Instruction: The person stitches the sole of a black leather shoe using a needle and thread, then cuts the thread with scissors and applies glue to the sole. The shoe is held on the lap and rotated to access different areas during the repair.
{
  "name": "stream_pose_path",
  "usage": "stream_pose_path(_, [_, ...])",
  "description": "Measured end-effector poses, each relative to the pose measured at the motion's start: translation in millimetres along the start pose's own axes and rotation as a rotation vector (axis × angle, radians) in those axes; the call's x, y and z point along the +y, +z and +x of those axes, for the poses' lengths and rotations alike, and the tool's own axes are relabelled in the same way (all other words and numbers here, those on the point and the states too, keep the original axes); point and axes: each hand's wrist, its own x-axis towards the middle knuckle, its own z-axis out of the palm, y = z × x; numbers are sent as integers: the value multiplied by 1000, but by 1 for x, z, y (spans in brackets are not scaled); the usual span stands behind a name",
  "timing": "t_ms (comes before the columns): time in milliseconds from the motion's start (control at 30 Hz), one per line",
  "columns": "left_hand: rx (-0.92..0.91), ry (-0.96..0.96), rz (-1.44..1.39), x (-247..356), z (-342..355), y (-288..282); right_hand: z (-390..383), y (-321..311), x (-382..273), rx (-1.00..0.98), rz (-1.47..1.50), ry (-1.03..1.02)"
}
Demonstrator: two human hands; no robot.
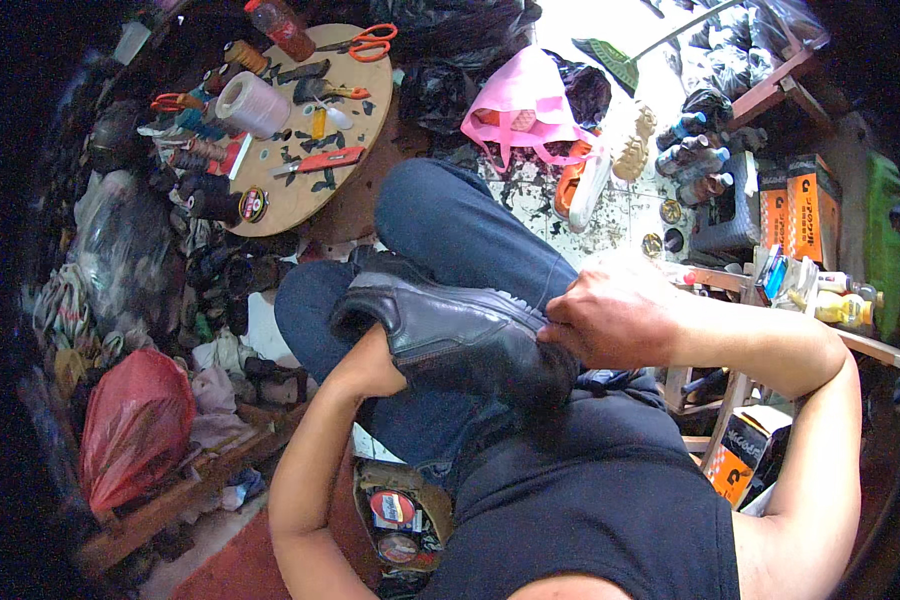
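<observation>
A black leather shoe (pixel 460 330) lies on its side across my lap, its sole edge turned away from me and its toe to the right. My left hand (pixel 374 370) reaches into the shoe's opening, so its fingers are hidden inside. At the toe end, my right hand (pixel 610 315) is closed, with its fingers pinched together against the edge of the sole. Whatever it may hold there is too small or covered to make out. Blue jeans (pixel 450 220) on my bent legs lie under and beyond the shoe.
A round wooden table (pixel 365 75) at the far left carries thread spools, orange-handled scissors (pixel 372 43) and a red cutter (pixel 320 160). Ahead are a pink bag (pixel 525 95) and an orange shoe (pixel 575 185). Boxes (pixel 808 210) and bottles stand right; a red sack (pixel 135 430) sits left.
</observation>
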Motion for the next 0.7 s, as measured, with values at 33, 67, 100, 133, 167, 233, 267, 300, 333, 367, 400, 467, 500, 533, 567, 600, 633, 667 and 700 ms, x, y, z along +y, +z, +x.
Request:
stream_pose_path(33, [72, -23, -80, 6, -5, -1, -1, -2, 9, -49, -61, 99])
stream_pose_path(67, [143, -89, -141, 13, -11, -1, -3, -6, 22, -102, -108, 178])
stream_pose_path(100, [217, -155, -204, 20, -17, 0, -6, -11, 38, -102, -156, 215])
stream_pose_path(133, [207, -161, -178, 25, -21, -3, -4, -11, 51, -249, -96, 268])
stream_pose_path(167, [193, -163, -148, 30, -26, -7, -5, -12, 66, -446, -49, 200])
stream_pose_path(233, [232, -193, -118, 36, -32, -11, -1, -9, 86, -635, 222, 89])
stream_pose_path(267, [291, -224, -117, 39, -37, -11, 0, -5, 91, -458, 303, 37])
stream_pose_path(300, [327, -326, -93, 41, -42, -10, 4, -1, 92, -315, 324, 17])
stream_pose_path(333, [380, -302, -131, 43, -46, -8, 10, 2, 90, -174, 347, -5])
stream_pose_path(367, [454, -194, -137, 43, -49, -5, 15, 3, 86, -64, 245, -110])
stream_pose_path(400, [495, -157, -122, 43, -52, -3, 24, 4, 80, 49, 139, -214])
stream_pose_path(467, [552, -135, -154, 41, -57, 3, 35, 1, 72, 183, -129, -370])
stream_pose_path(500, [571, -148, -203, 39, -58, 6, 38, -1, 70, 48, -122, -346])
stream_pose_path(533, [602, -184, -259, 37, -62, 8, 38, -4, 71, -43, -114, -350])
stream_pose_path(567, [626, -184, -340, 34, -65, 10, 39, -4, 73, -116, -99, -372])
stream_pose_path(600, [655, -206, -428, 31, -69, 12, 34, -5, 78, -225, 18, -345])
stream_pose_path(633, [683, -221, -525, 29, -74, 14, 31, -4, 83, -285, 307, -355])
stream_pose_path(667, [692, -170, -534, 25, -77, 13, 27, -1, 89, -286, 643, -406])
stream_pose_path(700, [778, -154, -704, 22, -80, 14, 22, 1, 96, -253, 1014, -501])
